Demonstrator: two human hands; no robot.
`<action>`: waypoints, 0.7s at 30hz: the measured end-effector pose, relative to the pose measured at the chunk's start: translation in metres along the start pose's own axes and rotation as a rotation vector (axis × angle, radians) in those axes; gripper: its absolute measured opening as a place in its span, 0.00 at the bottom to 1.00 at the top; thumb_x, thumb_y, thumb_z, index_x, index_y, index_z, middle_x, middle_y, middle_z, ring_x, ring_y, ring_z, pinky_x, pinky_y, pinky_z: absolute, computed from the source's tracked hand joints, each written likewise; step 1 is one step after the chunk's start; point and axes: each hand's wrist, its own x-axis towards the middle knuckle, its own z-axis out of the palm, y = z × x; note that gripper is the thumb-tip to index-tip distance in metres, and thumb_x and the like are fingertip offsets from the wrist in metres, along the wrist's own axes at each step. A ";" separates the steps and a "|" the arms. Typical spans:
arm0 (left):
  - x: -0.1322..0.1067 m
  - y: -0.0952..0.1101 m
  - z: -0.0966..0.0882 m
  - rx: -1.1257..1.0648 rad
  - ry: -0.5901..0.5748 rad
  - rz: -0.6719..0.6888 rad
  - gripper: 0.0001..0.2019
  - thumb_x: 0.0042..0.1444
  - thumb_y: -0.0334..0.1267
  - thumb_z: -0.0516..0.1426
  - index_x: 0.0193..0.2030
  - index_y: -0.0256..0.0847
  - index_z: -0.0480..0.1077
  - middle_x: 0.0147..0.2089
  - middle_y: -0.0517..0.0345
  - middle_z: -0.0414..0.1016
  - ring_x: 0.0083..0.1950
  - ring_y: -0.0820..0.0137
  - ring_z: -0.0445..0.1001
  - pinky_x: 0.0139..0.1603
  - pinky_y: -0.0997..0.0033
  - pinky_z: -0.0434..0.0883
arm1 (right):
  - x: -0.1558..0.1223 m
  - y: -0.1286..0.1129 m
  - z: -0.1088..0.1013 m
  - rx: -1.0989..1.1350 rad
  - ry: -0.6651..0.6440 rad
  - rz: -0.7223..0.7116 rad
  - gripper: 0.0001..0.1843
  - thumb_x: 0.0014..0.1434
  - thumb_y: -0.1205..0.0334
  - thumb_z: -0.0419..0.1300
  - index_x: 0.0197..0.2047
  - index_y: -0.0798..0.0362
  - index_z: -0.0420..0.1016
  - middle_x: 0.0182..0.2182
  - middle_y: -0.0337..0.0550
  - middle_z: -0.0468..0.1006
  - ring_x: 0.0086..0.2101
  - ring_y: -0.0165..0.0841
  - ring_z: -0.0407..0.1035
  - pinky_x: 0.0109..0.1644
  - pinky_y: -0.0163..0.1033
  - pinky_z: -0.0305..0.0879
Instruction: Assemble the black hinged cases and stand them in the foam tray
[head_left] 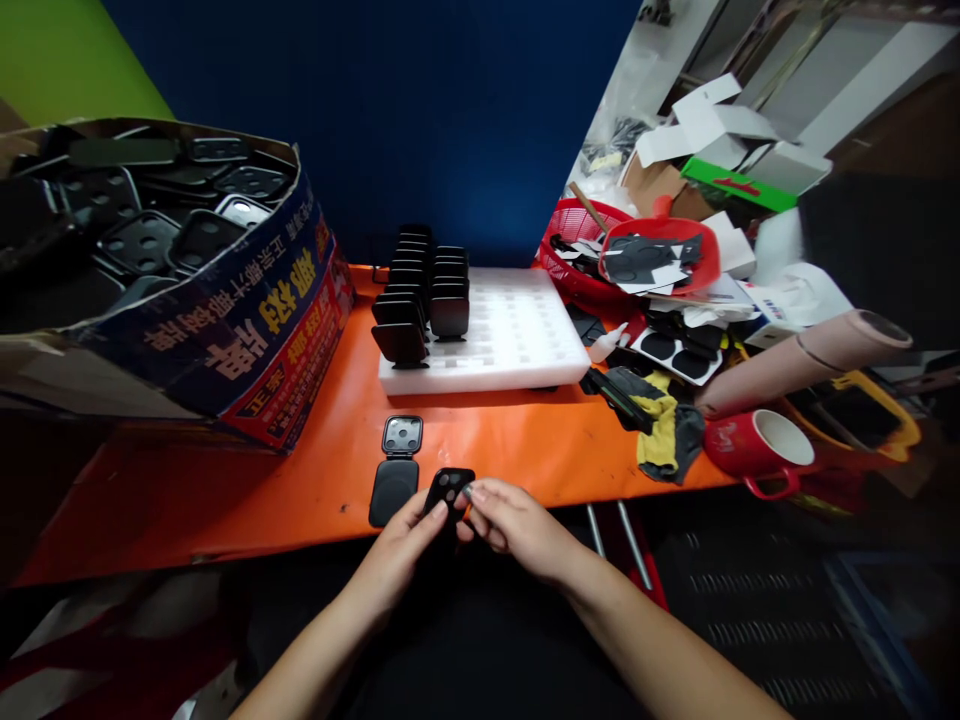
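Observation:
My left hand (pixel 411 535) grips a black hinged case (pixel 451 484) with round wells in its face, close to the table's front edge. At the case's right side, my right hand (pixel 504 520) is closed in a pinch. A small dark piece (pixel 469 492) shows at its fingertips, too small to name. Just left of the hands an opened black case (pixel 395 488) lies flat, one half with round wells and the other plain. Behind stands a white foam tray (pixel 517 330), where two rows of black cases (pixel 405 310) are slotted upright.
A cardboard box (pixel 247 330) heaped with black cases stands at left. On the right are red baskets (pixel 664 250) of scraps, a small white bottle (pixel 607 343), yellow-and-grey gloves (pixel 660 430), a red mug (pixel 731 442) and a pinkish roll (pixel 810 360). The orange table (pixel 517 450) ends just before me.

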 end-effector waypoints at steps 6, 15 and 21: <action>-0.006 -0.002 -0.002 0.416 0.209 0.243 0.19 0.58 0.45 0.53 0.52 0.38 0.67 0.50 0.50 0.75 0.50 0.61 0.72 0.51 0.64 0.68 | -0.004 0.000 0.017 0.148 -0.002 0.059 0.19 0.58 0.46 0.54 0.35 0.55 0.66 0.20 0.31 0.61 0.14 0.19 0.47 0.16 0.28 0.39; -0.022 -0.003 -0.010 0.963 0.048 0.588 0.23 0.58 0.29 0.49 0.60 0.47 0.61 0.57 0.56 0.70 0.56 0.65 0.70 0.57 0.67 0.66 | -0.016 -0.009 0.012 0.213 -0.067 0.174 0.19 0.57 0.46 0.56 0.29 0.55 0.61 0.21 0.30 0.59 0.16 0.17 0.44 0.17 0.27 0.36; -0.027 -0.004 -0.001 1.179 0.049 0.675 0.29 0.53 0.23 0.47 0.63 0.44 0.58 0.59 0.55 0.68 0.57 0.66 0.69 0.58 0.68 0.66 | -0.012 0.000 0.001 0.176 -0.075 0.236 0.19 0.56 0.47 0.57 0.29 0.55 0.61 0.20 0.30 0.59 0.15 0.17 0.43 0.17 0.28 0.33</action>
